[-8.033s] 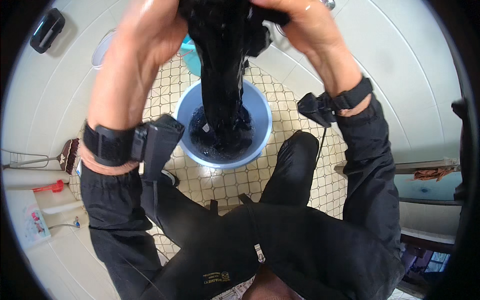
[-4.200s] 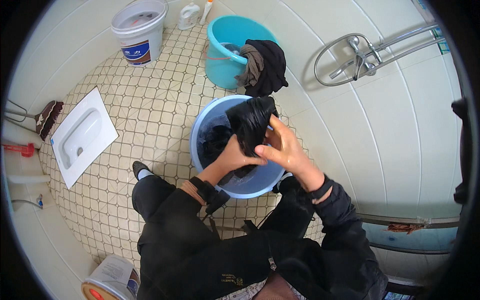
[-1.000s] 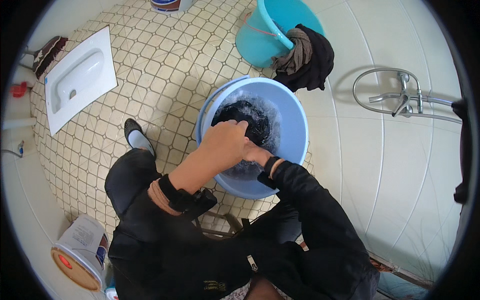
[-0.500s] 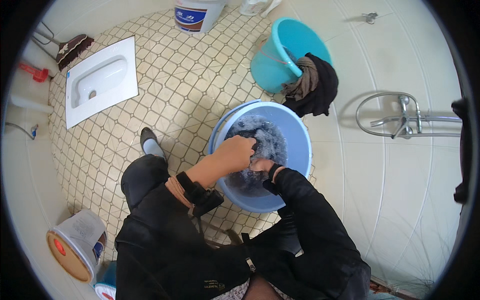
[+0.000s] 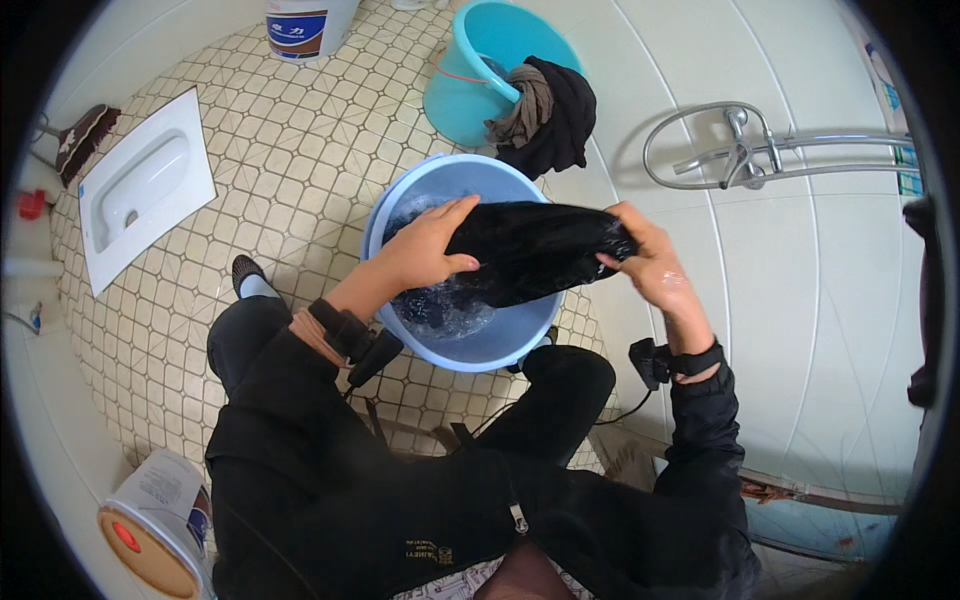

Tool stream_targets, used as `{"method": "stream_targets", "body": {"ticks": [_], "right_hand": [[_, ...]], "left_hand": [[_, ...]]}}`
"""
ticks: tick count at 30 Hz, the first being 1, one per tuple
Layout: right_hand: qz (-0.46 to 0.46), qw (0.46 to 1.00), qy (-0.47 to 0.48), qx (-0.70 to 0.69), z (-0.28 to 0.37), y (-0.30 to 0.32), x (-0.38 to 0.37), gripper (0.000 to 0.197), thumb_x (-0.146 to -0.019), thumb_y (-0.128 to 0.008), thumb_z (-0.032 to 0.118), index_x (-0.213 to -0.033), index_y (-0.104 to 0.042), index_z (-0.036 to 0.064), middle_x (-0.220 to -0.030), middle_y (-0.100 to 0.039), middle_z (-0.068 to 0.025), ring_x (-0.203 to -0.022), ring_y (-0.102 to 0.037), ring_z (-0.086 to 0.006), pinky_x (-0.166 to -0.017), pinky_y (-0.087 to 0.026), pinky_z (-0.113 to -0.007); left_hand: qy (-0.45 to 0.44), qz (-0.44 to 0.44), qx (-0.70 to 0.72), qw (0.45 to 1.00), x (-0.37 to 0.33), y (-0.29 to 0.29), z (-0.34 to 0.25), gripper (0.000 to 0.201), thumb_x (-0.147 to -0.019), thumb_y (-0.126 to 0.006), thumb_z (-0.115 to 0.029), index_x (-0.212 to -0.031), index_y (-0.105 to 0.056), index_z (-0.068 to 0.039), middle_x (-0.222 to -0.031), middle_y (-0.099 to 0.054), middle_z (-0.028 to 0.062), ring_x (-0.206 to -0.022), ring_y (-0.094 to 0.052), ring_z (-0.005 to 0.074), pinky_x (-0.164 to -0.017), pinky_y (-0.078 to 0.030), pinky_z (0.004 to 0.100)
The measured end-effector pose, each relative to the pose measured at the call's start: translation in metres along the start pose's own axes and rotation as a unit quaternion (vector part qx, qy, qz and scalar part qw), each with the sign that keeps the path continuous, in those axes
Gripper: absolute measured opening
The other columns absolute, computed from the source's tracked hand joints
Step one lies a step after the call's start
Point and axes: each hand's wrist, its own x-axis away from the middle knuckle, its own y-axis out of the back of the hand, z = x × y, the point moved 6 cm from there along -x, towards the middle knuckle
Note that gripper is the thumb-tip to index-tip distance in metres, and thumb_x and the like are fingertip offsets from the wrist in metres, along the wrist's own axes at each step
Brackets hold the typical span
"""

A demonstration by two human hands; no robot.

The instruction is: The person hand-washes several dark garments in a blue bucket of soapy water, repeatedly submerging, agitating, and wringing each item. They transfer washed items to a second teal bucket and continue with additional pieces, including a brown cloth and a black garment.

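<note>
Black cloth [image 5: 545, 252] lifted since, gripped by R hand [image 5: 650, 262]; L hand [image 5: 425, 245] hold can't be told. Basin [image 5: 525, 325] kept below grip, prob. for dripping.

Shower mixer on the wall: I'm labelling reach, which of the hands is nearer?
Right. The right hand is below-left of the shower mixer in the picture; the left hand is farther left, over the blue basin.

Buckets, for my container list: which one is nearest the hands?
The light blue bucket, beneath the black cloth spanning both hands. The turquoise bucket stands just beyond; the white bucket at the top edge and the tan-lidded bucket are farther off.
</note>
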Motion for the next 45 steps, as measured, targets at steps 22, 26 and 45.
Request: {"method": "stream_targets", "body": {"ticks": [22,26,45], "right_hand": [[0.033,0.943,0.044,-0.327,0.074,-0.080,-0.026,0.079,-0.080,-0.074,0.005,-0.147,-0.032,0.0075,-0.120,-0.051,-0.0110,-0.107,-0.060,-0.0232,-0.089,-0.053,-0.036],[0.111,0.929,0.002,-0.354,0.035,-0.053,-0.064,0.084,-0.080,-0.077,0.011,-0.149,-0.029,0.0076,-0.108,-0.059,-0.0053,-0.084,-0.066,-0.0213,-0.074,-0.057,-0.029],[-0.001,0.982,-0.057,-0.183,-0.051,-0.098,-0.102,0.037,-0.070,-0.081,0.013,-0.100,-0.066,-0.0021,-0.087,-0.069,-0.0086,-0.079,-0.065,-0.0135,-0.074,-0.052,-0.028]], "left_hand": [[-0.011,-0.023,0.416,0.909,-0.002,-0.071,-0.025,0.085,-0.065,-0.089,-0.017,-0.135,-0.042,-0.004,-0.132,-0.049,0.0103,-0.126,-0.045,0.0233,-0.107,-0.036,0.0375],[0.137,0.052,0.585,0.797,0.002,-0.075,-0.013,0.070,-0.065,-0.081,0.002,-0.129,-0.053,-0.004,-0.116,-0.062,0.0075,-0.112,-0.056,0.0221,-0.098,-0.044,0.0375],[0.233,0.183,0.537,0.790,0.003,-0.097,-0.017,0.056,-0.064,-0.085,-0.008,-0.115,-0.061,-0.002,-0.103,-0.065,0.0070,-0.096,-0.060,0.0196,-0.090,-0.046,0.0361]]}}
